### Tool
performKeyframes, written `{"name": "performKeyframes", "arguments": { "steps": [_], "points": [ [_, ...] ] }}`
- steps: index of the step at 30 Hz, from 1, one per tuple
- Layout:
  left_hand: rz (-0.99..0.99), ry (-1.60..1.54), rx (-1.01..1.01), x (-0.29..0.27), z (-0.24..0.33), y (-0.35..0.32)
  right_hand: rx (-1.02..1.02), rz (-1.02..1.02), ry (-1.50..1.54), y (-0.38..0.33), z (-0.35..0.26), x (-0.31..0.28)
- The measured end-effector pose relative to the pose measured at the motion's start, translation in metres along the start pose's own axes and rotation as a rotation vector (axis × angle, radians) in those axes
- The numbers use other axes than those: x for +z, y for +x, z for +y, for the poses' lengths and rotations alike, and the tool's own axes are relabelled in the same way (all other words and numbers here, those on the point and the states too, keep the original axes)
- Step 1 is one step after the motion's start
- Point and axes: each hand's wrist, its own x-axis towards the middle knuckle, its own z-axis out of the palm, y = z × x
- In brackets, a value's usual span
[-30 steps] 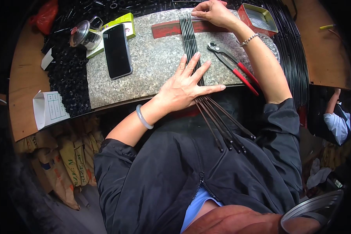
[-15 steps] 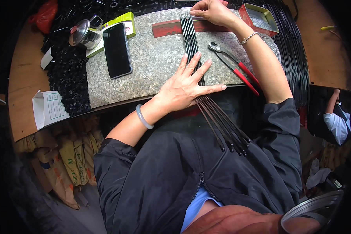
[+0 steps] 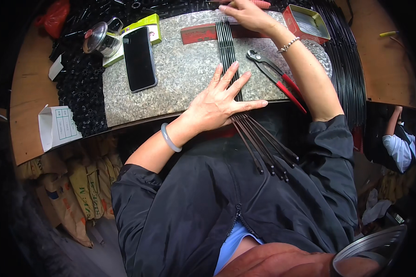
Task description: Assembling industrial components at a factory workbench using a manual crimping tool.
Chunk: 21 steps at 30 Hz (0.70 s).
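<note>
Several thin dark rods (image 3: pixel 226 44) lie side by side on a speckled stone slab (image 3: pixel 180 69). Their far ends cross a red metal bar (image 3: pixel 198 34), and their near ends (image 3: pixel 268 154) fan out over my lap. My left hand (image 3: pixel 219 99) rests flat on the rods at the slab's near edge, fingers spread. Just beyond the rods' far ends, my right hand (image 3: pixel 248 15) has its fingers bent together; what they pinch, if anything, is too small to make out. Behind it lies a red-handled tool (image 3: pixel 262 4), partly hidden. Red-handled pliers (image 3: pixel 277 78) lie right of the rods.
A phone (image 3: pixel 139 60) leans on a green box (image 3: pixel 148 21) beside a lidded glass pot (image 3: pixel 99 39). Small black parts (image 3: pixel 81 87) are heaped at left. At right are a red tin (image 3: pixel 307 23) and long black rods (image 3: pixel 344 69). Another person's sleeve (image 3: pixel 398 150) shows far right.
My right hand has shifted slightly left and away from me, past the rods' ends, showing more of the red-handled tool. The rods' near ends have moved slightly; my left hand stays put.
</note>
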Motion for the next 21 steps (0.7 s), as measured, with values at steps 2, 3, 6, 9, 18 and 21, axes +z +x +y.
{"name": "performKeyframes", "arguments": {
  "steps": [2,3,6,9,18,21],
  "points": [
    [0.05,-0.05,0.005,0.001,0.001,-0.002,-0.131,0.269,0.082,0.007,0.023,-0.007],
    [0.053,-0.043,0.0,-0.001,0.001,-0.005,-0.079,0.346,-0.066,0.002,0.015,-0.027],
    [0.122,-0.129,0.043,-0.007,0.002,-0.004,-0.008,0.3,-0.598,-0.034,0.057,-0.117],
    [0.17,-0.37,0.012,-0.02,0.012,-0.012,0.221,0.067,-0.773,-0.06,0.093,-0.137],
    [0.245,-0.783,0.046,-0.099,0.037,0.009,0.149,0.004,-0.569,-0.056,0.111,-0.141],
    [0.267,-0.777,0.05,-0.105,0.043,0.012,0.127,0.009,-0.576,-0.055,0.111,-0.136]
  ]
}}
